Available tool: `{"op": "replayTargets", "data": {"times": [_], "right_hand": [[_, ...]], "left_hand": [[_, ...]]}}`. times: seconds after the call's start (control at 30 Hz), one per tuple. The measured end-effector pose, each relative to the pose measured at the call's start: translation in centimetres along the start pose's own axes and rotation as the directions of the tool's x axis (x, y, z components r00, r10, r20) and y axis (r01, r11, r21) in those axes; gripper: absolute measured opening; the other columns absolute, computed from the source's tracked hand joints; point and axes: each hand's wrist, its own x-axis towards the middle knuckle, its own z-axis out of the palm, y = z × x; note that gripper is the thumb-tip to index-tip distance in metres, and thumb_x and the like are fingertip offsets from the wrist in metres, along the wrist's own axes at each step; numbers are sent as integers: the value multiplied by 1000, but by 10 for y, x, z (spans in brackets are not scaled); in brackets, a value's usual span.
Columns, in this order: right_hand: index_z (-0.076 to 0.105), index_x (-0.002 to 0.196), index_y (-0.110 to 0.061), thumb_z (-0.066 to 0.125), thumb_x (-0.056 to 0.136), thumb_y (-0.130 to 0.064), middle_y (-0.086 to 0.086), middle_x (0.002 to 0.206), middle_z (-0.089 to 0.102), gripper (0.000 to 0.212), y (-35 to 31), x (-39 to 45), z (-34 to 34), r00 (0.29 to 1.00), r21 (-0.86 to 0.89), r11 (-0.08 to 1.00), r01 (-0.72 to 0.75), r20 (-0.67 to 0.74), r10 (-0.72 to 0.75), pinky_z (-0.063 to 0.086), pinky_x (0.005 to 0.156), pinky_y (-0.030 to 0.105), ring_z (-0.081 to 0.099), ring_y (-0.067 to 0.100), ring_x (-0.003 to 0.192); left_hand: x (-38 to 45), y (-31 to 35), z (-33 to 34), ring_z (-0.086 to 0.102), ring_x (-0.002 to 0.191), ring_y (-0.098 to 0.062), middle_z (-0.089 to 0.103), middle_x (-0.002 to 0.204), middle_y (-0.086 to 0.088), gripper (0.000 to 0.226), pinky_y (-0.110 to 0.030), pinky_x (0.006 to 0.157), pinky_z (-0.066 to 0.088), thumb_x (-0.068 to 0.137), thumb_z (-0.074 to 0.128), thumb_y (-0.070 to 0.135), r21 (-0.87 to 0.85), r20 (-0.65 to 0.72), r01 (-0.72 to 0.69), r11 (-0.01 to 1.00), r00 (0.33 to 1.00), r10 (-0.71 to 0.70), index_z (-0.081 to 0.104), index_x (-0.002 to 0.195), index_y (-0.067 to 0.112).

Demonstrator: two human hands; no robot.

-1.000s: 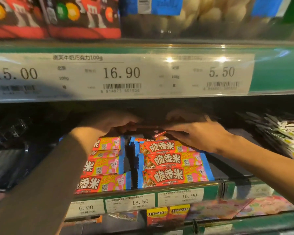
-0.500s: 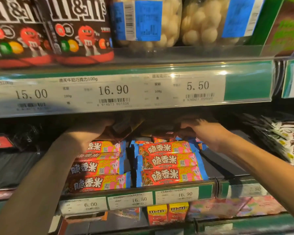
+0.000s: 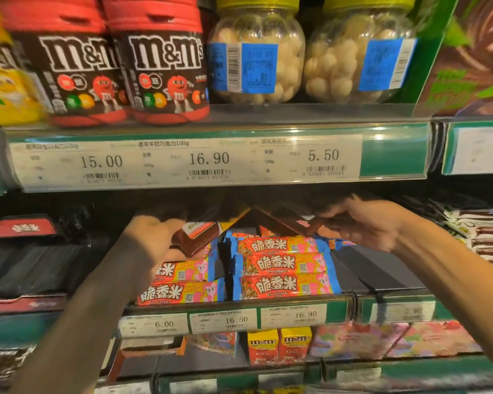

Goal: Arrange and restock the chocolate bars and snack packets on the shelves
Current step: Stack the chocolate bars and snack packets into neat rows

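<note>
Two rows of red bars (image 3: 285, 267) lie at the shelf front. Above them, the left hand (image 3: 151, 240) grips a brown box (image 3: 202, 237); the right hand (image 3: 365, 226) pinches another box (image 3: 285, 221), both tilted under the price strip (image 3: 182, 160).

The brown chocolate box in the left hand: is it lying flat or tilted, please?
Tilted. The left hand grips the brown chocolate box above the stacked red snack bars; its near end dips while its far end rises under the shelf.

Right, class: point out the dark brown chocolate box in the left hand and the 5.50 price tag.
dark brown chocolate box (image 3: 199, 237), head view, its front face.
5.50 price tag (image 3: 323, 155), head view, the printed digits.
</note>
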Motion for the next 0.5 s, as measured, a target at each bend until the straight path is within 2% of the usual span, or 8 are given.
{"op": "replayTargets", "data": {"times": [0.07,0.13,0.23,0.33,0.43,0.5], "right_hand": [[56,91,-1,44,93,11,20,88,68,17,1,-16,-5,1000,10,1000,-17,-1,17,59,63,25,66,25,80],[60,100,1,44,93,11,24,97,70,21,4,-30,-8,999,16,999,-31,35,30,60,64,28,67,28,86],[65,97,1,44,92,12,26,102,69,24,18,-50,-14,994,48,997,-64,90,59,60,63,28,68,28,85],[65,98,6,52,85,13,25,103,71,20,33,-70,-26,995,153,986,-72,77,61,61,65,30,70,27,81],[64,111,11,68,67,15,29,114,67,44,50,-91,-45,995,180,984,-7,97,-11,62,73,34,69,31,90],[61,118,5,74,62,15,26,112,69,58,61,-106,-63,996,182,982,51,64,-63,62,74,38,70,30,91]], "left_hand": [[-10,-4,1,73,75,-36,72,84,-23,17,-48,70,60,94,61,11,-72,62,-14,997,998,18,57,90,-4],[-23,-7,5,73,69,-28,74,83,-15,7,-40,56,60,94,60,9,-82,117,-59,995,991,68,62,95,3],[-37,-15,11,73,70,-22,76,81,-2,15,-37,51,58,91,59,8,-132,160,-104,986,979,124,67,95,20],[-54,-23,25,74,75,-27,76,87,-6,21,-39,50,57,86,61,6,-197,182,-109,974,972,146,71,97,22],[-78,-28,49,72,69,-29,75,82,-10,21,-41,44,57,85,61,1,-228,167,-79,970,979,119,70,96,15],[-93,-36,66,70,69,-34,74,80,-12,20,-41,42,56,89,59,-2,-247,137,-64,967,985,100,69,94,14]]}}
